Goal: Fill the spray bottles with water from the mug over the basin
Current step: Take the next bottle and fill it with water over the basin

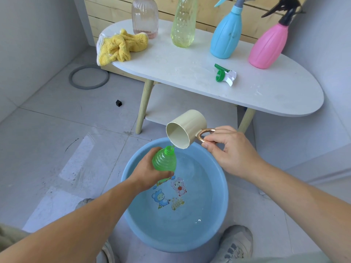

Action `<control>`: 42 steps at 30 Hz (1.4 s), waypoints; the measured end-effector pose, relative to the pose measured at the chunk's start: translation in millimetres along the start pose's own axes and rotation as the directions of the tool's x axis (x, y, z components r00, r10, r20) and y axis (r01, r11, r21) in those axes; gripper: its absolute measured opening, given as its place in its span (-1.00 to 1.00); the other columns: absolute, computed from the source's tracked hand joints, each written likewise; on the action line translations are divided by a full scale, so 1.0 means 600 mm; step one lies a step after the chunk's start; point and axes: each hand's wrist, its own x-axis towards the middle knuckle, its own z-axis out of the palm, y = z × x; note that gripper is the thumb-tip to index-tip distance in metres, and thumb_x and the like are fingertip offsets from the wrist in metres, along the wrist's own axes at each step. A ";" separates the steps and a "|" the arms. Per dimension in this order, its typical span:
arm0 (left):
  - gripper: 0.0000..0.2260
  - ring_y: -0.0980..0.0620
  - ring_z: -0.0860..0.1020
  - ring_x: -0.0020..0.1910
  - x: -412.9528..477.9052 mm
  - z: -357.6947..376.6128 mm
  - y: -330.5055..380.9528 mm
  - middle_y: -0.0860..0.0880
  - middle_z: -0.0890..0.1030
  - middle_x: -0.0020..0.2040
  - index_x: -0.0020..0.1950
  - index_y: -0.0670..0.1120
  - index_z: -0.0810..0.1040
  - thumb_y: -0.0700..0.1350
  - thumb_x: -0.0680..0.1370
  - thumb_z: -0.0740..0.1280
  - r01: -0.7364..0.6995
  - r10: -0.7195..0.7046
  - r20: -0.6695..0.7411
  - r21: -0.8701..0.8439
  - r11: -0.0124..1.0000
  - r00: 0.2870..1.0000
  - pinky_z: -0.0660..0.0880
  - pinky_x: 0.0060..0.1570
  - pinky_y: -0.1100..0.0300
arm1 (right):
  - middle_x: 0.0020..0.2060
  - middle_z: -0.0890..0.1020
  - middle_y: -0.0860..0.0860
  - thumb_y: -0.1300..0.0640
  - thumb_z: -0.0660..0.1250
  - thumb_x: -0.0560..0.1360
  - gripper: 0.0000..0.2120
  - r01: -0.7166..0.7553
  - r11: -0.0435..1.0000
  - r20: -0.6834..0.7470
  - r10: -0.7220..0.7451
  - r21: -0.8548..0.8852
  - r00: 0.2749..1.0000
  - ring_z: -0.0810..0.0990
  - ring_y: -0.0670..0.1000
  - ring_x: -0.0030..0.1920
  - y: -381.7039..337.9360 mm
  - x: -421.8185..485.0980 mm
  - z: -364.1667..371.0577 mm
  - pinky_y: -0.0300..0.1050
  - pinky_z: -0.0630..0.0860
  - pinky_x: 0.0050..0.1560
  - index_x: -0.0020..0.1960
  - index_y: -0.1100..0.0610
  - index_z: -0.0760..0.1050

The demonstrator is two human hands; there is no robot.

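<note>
While the left hand point(150, 173) grips the green bottle point(164, 159) with fingers curled round its body, the bottle stands tilted over the basin point(225, 194), inside its 11 o'clock rim. The right hand point(231, 150) pinches the handle of the mug point(187, 128). The mug's lip, tipped toward 7 o'clock, is just above the bottle mouth, and a little water shows there. The tabletop point(190, 59) edge lies at 12 o'clock, apart from the mug. A trigger cap point(225, 74) lies near that edge. The floor point(57, 149) is open at 9 o'clock.

2 bare forearms point(95, 215), grey sneakers point(235, 242), olive-green clothing point(7, 236)
</note>
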 end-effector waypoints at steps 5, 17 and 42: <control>-0.34 0.17 0.56 0.03 0.002 0.000 -0.001 0.13 0.56 0.09 0.30 0.20 0.38 -0.14 0.36 0.64 -0.002 0.002 -0.001 0.010 1.000 1.000 0.56 -0.21 0.32 | -0.24 0.63 -0.04 0.07 0.32 0.53 -0.83 0.035 0.999 0.003 -0.035 -0.016 0.999 0.51 0.03 0.02 0.003 -0.001 0.003 -0.23 0.37 0.06 -0.11 0.11 0.66; -0.35 0.12 0.58 0.02 0.001 0.001 -0.004 0.11 0.57 0.08 0.29 0.21 0.39 -0.14 0.35 0.64 0.011 -0.011 -0.008 0.018 1.000 1.000 0.62 -0.12 0.14 | -0.20 0.65 -0.05 0.03 0.27 0.53 -0.78 0.064 0.996 0.015 -0.063 -0.059 0.998 0.45 -0.02 0.09 0.006 0.002 0.008 -0.49 0.22 0.14 -0.15 0.11 0.63; -0.33 0.11 0.57 0.05 0.005 0.002 -0.012 0.09 0.56 0.12 0.33 0.18 0.38 -0.13 0.35 0.64 0.006 -0.006 0.005 0.036 0.999 1.000 0.62 -0.13 0.10 | -0.31 0.62 0.01 0.07 0.27 0.59 -0.77 -0.135 0.982 -0.028 0.140 0.135 0.990 0.53 -0.10 -0.13 0.014 -0.002 0.053 -0.29 0.38 -0.12 -0.17 0.12 0.60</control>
